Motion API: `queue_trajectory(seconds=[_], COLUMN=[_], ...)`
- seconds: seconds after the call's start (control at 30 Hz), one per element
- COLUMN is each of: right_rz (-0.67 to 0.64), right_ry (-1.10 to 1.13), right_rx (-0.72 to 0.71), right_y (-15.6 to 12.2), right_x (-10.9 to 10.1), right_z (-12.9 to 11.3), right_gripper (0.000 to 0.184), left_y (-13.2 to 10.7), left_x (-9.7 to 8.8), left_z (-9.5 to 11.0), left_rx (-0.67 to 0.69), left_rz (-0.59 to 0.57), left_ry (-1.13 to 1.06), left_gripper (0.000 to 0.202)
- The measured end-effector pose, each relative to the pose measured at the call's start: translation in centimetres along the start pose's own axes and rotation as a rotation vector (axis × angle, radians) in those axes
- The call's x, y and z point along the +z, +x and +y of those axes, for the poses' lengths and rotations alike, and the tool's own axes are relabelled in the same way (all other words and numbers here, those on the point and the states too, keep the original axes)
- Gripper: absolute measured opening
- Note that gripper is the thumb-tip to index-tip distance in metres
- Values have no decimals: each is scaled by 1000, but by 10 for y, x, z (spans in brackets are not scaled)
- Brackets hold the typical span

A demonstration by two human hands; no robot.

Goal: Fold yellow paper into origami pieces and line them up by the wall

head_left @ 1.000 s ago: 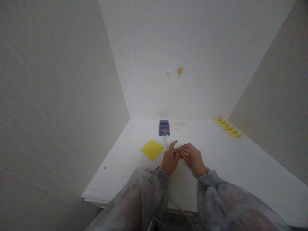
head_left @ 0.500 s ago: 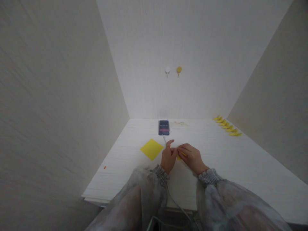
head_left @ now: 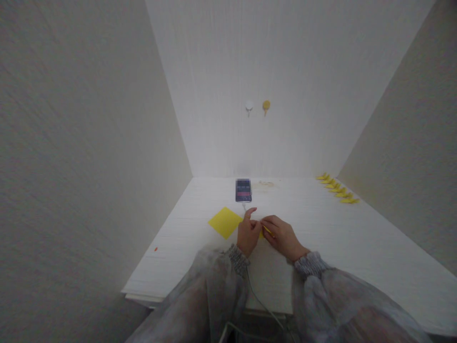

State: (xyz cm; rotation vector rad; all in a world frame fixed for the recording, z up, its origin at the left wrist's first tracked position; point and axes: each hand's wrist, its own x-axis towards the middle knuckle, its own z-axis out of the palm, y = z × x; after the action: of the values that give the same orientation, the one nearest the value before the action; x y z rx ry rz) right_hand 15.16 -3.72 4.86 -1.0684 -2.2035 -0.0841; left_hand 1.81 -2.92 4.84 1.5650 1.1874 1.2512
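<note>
My left hand (head_left: 248, 233) and my right hand (head_left: 281, 236) meet above the white table (head_left: 357, 238), both pinching a small folded yellow paper (head_left: 266, 232) between them. Most of the paper is hidden by my fingers. A flat yellow paper square (head_left: 225, 222) lies on the table just left of my left hand. My sleeves are grey and sheer with gathered cuffs.
A phone (head_left: 243, 190) lies beyond my hands with a cable running toward me. Several folded yellow paper pieces (head_left: 337, 188) line the far right by the wall. Two small hooks (head_left: 257, 107) hang on the back wall. Walls close in on three sides.
Both hands have shifted slightly left and toward me while working the yellow paper; less of the paper shows now.
</note>
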Motion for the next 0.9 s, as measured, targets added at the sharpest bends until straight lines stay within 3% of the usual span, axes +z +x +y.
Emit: queue_trajectory(seconds=[0.2,0.47,0.67,0.8,0.9], right_rz=[1,228,156,117,110], right_ry=[50,170,253,329,427], right_rx=[-13,49,48,48,111], right_y=[1,0,-3,-4,-2], right_x=[2,3,4,2,-2], right_z=[-1,1,8,10,7], right_gripper=[25,31,31,31,31], left_y=[3,6,6,8,10], left_x=[1,2,2,-2,-4], left_z=[-3,-4,-7,-11,-14], left_rx=[-27,-78,-65,-69,-97], left_rz=[28,78,-56,-40,-36], left_ry=[-60,-192,-249,-149,-208], left_gripper=[44,35,22,19,20])
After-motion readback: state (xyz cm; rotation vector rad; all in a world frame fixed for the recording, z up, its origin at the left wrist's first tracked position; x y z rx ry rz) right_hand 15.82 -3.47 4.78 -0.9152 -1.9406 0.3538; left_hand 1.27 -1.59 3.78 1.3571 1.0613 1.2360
